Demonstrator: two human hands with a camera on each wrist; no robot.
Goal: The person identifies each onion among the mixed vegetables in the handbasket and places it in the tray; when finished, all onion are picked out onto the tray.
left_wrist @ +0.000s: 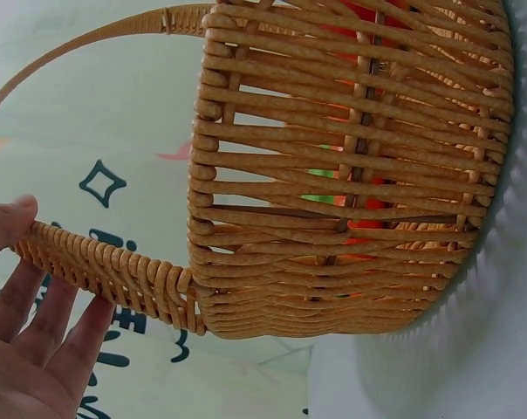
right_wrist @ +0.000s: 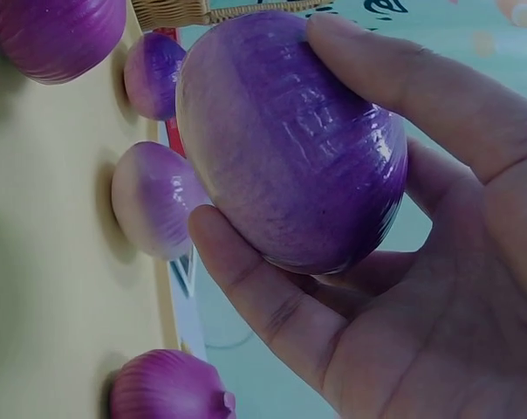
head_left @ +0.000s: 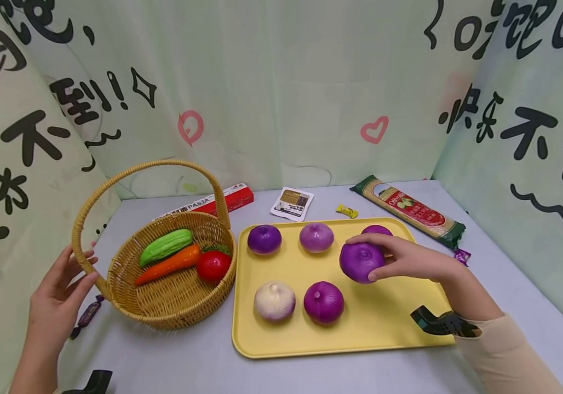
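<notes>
My right hand [head_left: 412, 257] grips a purple onion [head_left: 360, 262] over the yellow tray [head_left: 385, 323]; the right wrist view shows the onion [right_wrist: 290, 148] raised off the tray, between thumb and fingers. Several other onions sit on the tray, among them a whitish one [head_left: 274, 301] and a magenta one [head_left: 323, 302]. One onion [head_left: 377, 230] behind the held one is partly hidden. At the left, my left hand [head_left: 57, 301] holds the wicker basket's handle [left_wrist: 115, 266] low down, thumb on one side and fingers on the other. Inside the basket [head_left: 168, 309] lie a green bumpy gourd [head_left: 165, 247], a carrot [head_left: 168, 265] and a tomato [head_left: 213, 266].
Behind the basket lies a red pasta box [head_left: 232, 200]. A white packet [head_left: 292, 204], a yellow candy [head_left: 347, 211] and a long noodle pack [head_left: 409, 210] line the back. One dark-wrapped candy [head_left: 88, 316] lies by the left hand, a purple candy [head_left: 461, 256] at right.
</notes>
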